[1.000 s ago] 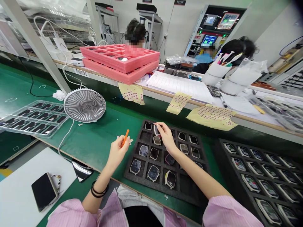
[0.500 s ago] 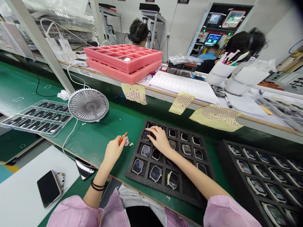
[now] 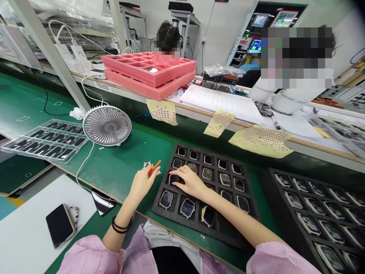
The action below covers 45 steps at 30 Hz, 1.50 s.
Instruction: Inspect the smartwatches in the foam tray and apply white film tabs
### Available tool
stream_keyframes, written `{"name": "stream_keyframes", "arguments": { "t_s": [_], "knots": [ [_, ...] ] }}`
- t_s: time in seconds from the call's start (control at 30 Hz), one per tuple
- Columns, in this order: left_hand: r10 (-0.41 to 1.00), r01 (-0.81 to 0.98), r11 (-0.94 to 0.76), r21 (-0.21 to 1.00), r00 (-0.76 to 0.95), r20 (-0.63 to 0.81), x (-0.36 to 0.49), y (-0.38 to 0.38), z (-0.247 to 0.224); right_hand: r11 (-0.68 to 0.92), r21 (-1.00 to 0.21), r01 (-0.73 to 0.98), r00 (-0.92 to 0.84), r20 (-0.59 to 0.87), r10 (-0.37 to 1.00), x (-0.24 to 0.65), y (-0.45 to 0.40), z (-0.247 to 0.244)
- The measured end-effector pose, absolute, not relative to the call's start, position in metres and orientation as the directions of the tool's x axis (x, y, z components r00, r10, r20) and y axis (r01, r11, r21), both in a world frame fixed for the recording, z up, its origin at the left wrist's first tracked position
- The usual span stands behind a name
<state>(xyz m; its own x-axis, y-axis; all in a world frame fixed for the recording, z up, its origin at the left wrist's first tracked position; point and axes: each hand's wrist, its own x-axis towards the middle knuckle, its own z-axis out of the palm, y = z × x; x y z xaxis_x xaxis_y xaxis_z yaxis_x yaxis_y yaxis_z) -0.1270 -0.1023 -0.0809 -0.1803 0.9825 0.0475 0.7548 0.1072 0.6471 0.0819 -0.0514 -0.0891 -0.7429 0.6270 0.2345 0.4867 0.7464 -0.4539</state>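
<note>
My left hand [image 3: 143, 180] is closed around a thin orange tool [image 3: 154, 167], which points up and to the right. Several small white scraps [image 3: 146, 164] lie on the green mat beside its fingers. My right hand [image 3: 189, 180] reaches over a black foam tray [image 3: 225, 224] of square-faced smartwatches. Its thumb and fingers are at the edges of a smartwatch [image 3: 173, 180] in the left column, third row from the back, with the watch between them. Part of that watch and several cells behind the hand and forearm are hidden.
Another foam tray [image 3: 275, 201] with smartwatches stands at the right. A fan [image 3: 107, 125] and a clear plastic tray [image 3: 47, 140] of dark parts are at the left, near a phone [image 3: 60, 225]. Pink foam trays [image 3: 154, 78] sit on the shelf; people are beyond.
My right hand has moved toward me, from a smartwatch in the second row to one in the third. My left hand, with the orange tool, has shifted slightly right.
</note>
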Motion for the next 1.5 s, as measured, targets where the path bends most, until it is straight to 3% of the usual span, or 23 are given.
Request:
{"name": "stream_keyframes", "arguments": {
  "t_s": [0.13,0.23,0.33,0.43,0.63,1.23,1.5],
  "knots": [
    [0.984,0.716,0.083,0.693,-0.168,0.056,-0.128,-0.104,-0.078,0.494,-0.803,0.334,-0.624,0.204,0.754,0.076,-0.052,-0.094],
    [0.989,0.635,0.056,0.770,-0.143,0.046,-0.126,-0.107,-0.073,0.333,-0.904,0.268,-0.585,0.122,0.802,0.072,-0.053,-0.097],
    [0.998,0.469,0.039,0.882,-0.059,-0.013,-0.119,-0.112,-0.068,0.138,-0.971,0.196,-0.519,0.017,0.854,0.073,-0.048,-0.096],
    [0.994,0.293,0.036,0.955,0.091,-0.065,-0.107,-0.118,-0.066,-0.066,-0.998,0.002,-0.443,-0.060,0.895,0.078,-0.041,-0.086],
    [0.980,0.172,0.024,0.985,0.193,-0.057,-0.079,-0.120,-0.062,-0.337,-0.882,-0.329,-0.443,-0.171,0.880,0.079,-0.048,-0.062],
    [0.971,0.136,0.010,0.991,0.235,-0.042,-0.070,-0.122,-0.057,-0.384,-0.811,-0.442,-0.475,-0.152,0.867,0.070,-0.059,-0.046],
    [0.966,0.132,0.020,0.991,0.251,-0.053,-0.072,-0.120,-0.059,-0.290,-0.882,-0.372,-0.434,-0.111,0.894,0.072,-0.060,-0.046]
  ]
}}
